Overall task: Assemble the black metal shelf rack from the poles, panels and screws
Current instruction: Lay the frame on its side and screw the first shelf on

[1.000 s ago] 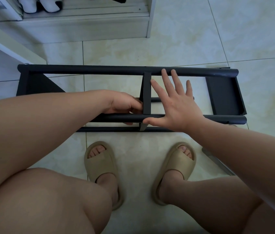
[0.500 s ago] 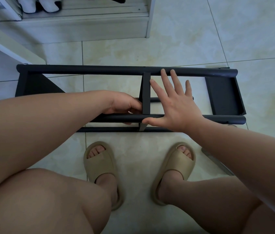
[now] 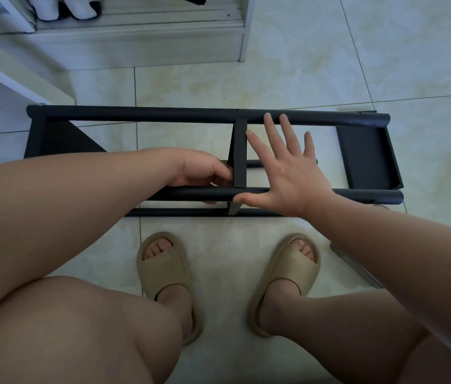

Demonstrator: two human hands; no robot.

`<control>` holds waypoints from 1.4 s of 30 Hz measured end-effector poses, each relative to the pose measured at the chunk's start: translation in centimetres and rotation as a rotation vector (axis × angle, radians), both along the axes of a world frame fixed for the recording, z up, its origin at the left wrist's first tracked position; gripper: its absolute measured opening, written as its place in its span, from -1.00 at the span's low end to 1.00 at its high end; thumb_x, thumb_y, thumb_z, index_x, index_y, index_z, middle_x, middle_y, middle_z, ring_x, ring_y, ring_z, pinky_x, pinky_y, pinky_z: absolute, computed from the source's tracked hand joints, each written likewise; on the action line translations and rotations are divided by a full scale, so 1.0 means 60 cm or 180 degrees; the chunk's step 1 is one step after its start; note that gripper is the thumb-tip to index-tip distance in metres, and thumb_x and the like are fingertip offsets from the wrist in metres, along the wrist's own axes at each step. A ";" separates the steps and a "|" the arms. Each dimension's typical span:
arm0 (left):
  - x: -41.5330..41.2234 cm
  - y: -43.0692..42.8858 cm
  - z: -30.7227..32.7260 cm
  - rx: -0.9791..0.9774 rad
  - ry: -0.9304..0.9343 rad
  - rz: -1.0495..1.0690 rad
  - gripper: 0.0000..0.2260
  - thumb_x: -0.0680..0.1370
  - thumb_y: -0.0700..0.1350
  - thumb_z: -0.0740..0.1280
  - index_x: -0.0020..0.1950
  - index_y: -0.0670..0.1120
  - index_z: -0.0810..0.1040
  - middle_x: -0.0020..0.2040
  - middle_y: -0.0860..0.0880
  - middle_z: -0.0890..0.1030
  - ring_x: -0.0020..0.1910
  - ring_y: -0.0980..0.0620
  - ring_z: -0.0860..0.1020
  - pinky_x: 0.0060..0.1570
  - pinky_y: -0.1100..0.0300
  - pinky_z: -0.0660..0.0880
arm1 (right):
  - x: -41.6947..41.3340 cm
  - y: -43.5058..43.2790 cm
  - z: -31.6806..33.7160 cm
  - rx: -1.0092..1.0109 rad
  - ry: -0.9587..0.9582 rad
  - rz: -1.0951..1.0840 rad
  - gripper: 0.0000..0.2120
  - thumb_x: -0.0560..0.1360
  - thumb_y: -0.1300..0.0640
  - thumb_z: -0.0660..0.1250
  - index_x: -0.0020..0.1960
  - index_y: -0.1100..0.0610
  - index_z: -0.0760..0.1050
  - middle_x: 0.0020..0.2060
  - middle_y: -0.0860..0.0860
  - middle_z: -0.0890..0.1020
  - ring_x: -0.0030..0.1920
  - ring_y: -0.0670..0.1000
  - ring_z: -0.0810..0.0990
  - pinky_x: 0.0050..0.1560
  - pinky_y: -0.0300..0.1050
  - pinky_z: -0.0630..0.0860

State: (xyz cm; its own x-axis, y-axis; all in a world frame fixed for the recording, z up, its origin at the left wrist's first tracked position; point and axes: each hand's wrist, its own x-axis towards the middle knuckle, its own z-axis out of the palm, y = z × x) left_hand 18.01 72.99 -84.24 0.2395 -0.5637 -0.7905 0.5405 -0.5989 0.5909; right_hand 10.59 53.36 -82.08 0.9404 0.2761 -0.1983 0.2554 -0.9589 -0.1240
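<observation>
The black metal rack [image 3: 163, 115] lies on its side on the tiled floor, its long poles running left to right. A middle panel [image 3: 240, 153] stands edge-on between the far pole and the near pole [image 3: 357, 195]; another panel [image 3: 365, 159] sits at the right end and one at the left end [image 3: 60, 142]. My left hand [image 3: 205, 170] has its fingers curled against the left face of the middle panel, just above the near pole. My right hand [image 3: 288, 173] is spread flat with straight fingers against the panel's right side, thumb lying on the near pole.
My two feet in beige slides [image 3: 163, 270] stand just in front of the rack. A white shoe cabinet [image 3: 135, 42] is behind it, and a white slanted board [image 3: 19, 76] at the far left. A grey flat part [image 3: 357, 270] lies on the floor by my right forearm.
</observation>
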 end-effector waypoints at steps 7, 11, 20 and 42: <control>0.000 -0.002 -0.001 0.0027 -0.0186 0.0011 -0.88 0.58 -0.24 0.30 -0.03 -0.12 0.64 -0.16 -0.10 0.63 -0.19 -0.01 0.57 -0.12 0.12 0.53 | 0.000 0.000 0.000 0.0028 -0.0014 -0.0004 0.15 0.28 -0.68 -0.08 0.66 -0.03 -0.10 0.65 0.10 -0.18 0.63 0.21 -0.24 0.50 0.50 -0.07; 0.001 0.002 0.000 -0.0130 -0.0065 0.0102 -0.81 0.58 -0.33 0.22 0.12 -0.20 0.57 -0.10 -0.15 0.60 -0.17 -0.04 0.55 -0.08 0.10 0.47 | 0.000 0.000 0.000 0.0017 -0.0013 -0.0009 0.15 0.28 -0.68 -0.09 0.66 -0.03 -0.10 0.65 0.10 -0.18 0.63 0.21 -0.25 0.50 0.49 -0.07; 0.000 -0.002 0.000 0.0113 -0.0125 -0.0035 -0.88 0.59 -0.17 0.30 0.04 -0.08 0.64 -0.16 0.01 0.67 -0.18 0.10 0.62 -0.09 0.16 0.55 | -0.001 0.000 0.000 0.0047 -0.0014 -0.0006 0.14 0.28 -0.67 -0.08 0.67 -0.02 -0.09 0.65 0.10 -0.18 0.63 0.21 -0.24 0.50 0.50 -0.07; 0.002 0.003 0.003 -0.0059 0.0033 0.0115 -0.68 0.60 -0.30 0.24 0.35 -0.24 0.49 0.09 -0.17 0.63 0.00 -0.04 0.58 0.11 0.05 0.51 | 0.000 0.001 0.005 -0.0007 0.0058 -0.0003 0.15 0.26 -0.68 -0.12 0.66 -0.04 -0.13 0.64 0.09 -0.21 0.62 0.20 -0.27 0.51 0.48 -0.10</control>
State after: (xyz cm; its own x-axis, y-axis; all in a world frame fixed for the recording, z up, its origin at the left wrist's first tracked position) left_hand 18.16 73.17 -84.07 0.2518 -0.5694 -0.7826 0.5678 -0.5679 0.5959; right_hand 10.58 53.44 -81.78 0.9369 0.2747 -0.2162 0.2521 -0.9594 -0.1264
